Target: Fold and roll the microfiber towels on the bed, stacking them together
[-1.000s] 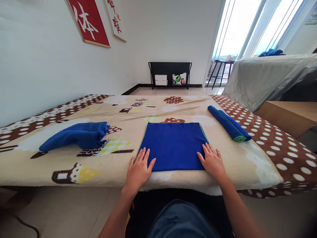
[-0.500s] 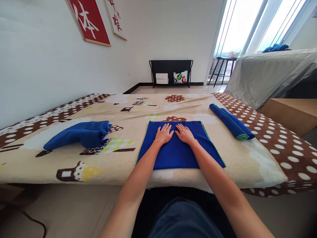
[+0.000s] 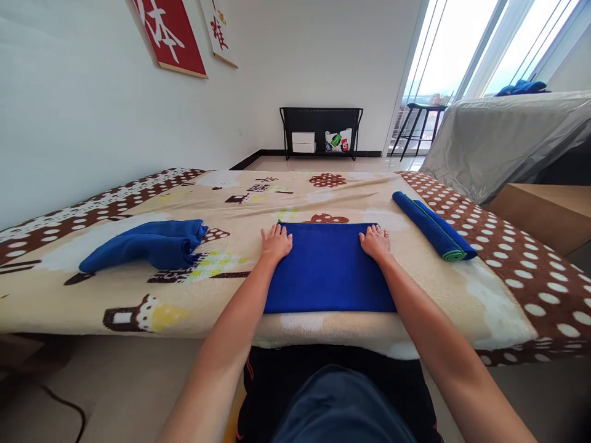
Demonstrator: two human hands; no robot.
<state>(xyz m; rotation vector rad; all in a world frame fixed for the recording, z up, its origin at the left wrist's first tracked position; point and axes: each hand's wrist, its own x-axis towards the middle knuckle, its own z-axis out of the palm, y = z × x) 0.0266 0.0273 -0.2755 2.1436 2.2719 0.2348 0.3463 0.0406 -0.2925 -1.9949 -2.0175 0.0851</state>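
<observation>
A blue cloth (image 3: 330,267) lies flat on the patterned blanket (image 3: 258,212) in front of me. My left hand (image 3: 277,242) rests on its far left corner, fingers apart. On the far right corner lies my right hand (image 3: 375,242), also spread, palm down. Neither hand holds anything. To the right is a rolled blue cloth (image 3: 431,224) with green edging. A loosely bunched blue cloth (image 3: 145,245) sits to the left.
Beyond the blanket stands a black rack (image 3: 321,129) against the wall. At the right are a cardboard box (image 3: 545,212), a plastic-covered piece of furniture (image 3: 503,132) and a dark stool (image 3: 422,126).
My hands have moved apart from the middle of the cloth to its two far corners. The view has shifted slightly.
</observation>
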